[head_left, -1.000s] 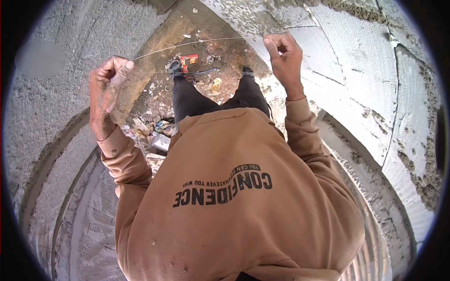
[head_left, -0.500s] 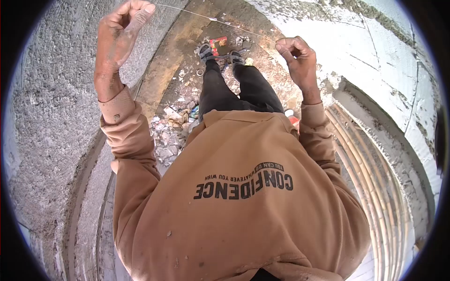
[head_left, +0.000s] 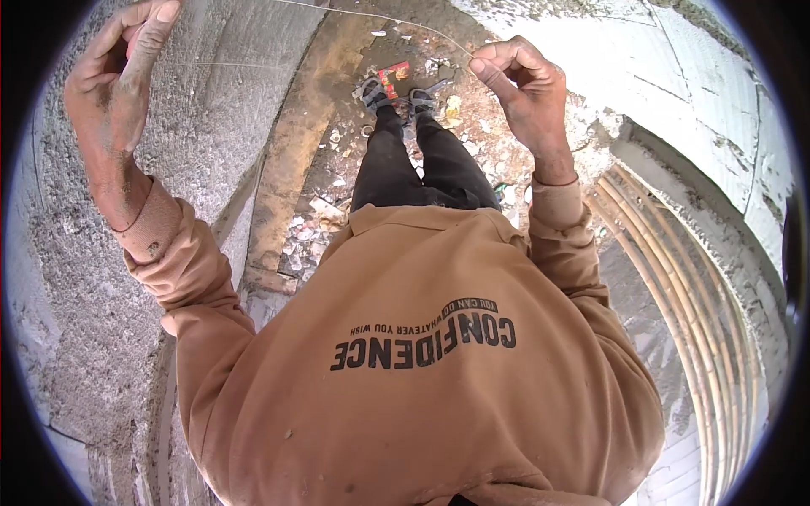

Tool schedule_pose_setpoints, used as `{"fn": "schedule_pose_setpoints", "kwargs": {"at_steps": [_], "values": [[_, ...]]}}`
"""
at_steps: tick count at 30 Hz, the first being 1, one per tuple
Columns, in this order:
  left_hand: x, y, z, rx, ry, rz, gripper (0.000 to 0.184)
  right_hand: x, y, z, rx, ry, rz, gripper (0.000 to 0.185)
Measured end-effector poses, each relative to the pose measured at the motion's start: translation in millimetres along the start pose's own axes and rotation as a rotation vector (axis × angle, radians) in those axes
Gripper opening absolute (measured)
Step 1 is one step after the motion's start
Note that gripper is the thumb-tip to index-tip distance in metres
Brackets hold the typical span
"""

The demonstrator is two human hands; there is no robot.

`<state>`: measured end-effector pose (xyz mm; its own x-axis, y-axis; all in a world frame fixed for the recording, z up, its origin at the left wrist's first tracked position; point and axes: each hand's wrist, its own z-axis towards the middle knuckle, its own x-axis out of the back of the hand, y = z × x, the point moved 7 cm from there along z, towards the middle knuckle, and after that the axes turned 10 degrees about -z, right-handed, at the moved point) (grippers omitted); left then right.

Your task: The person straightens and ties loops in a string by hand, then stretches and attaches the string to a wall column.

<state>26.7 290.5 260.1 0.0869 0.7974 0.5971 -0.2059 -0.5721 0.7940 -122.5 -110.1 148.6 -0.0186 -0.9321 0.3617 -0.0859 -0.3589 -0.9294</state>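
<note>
A thin pale string (head_left: 396,18) runs between my two raised hands, sagging a little near the right one. My left hand (head_left: 114,80) is at the upper left in front of the rough grey wall, thumb and fingers pinched together. Its fingertips reach the top edge, and the string's left part passes out of view there. At the upper right, my right hand (head_left: 531,93) pinches the string's other end between thumb and forefinger. Both forearms are in the sleeves of a brown sweatshirt (head_left: 422,405).
Rubble and litter (head_left: 337,181) cover the ground around my sandalled feet (head_left: 422,101), with a red wrapper (head_left: 392,78) close by. Rough grey plaster wall (head_left: 93,320) stands left. White blockwork (head_left: 624,67) and long bamboo poles (head_left: 675,312) are on the right.
My left hand has moved left and slightly down, away from my right hand. My right hand has risen a little and shifted left. More of the wall's lower edge shows.
</note>
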Motion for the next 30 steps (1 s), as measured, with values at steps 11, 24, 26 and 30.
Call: {"fn": "schedule_pose_setpoints", "kwargs": {"at_steps": [11,24,26,30], "values": [[-23,-9,31,-0.041,-0.079,-0.092,0.019,-5,12,-52,-0.276,0.115,0.071,0.010],[-14,62,7,-0.199,0.023,-0.505,0.014,-47,18,-40,-0.253,-0.010,0.178,0.005],[-8,50,-17,-0.029,-0.060,-0.347,0.016,-43,21,-39,-0.213,0.009,0.214,0.005],[2,-17,-103,0.405,-0.166,0.288,0.018,-51,1,-56,0.013,-0.061,0.124,0.010]]}}
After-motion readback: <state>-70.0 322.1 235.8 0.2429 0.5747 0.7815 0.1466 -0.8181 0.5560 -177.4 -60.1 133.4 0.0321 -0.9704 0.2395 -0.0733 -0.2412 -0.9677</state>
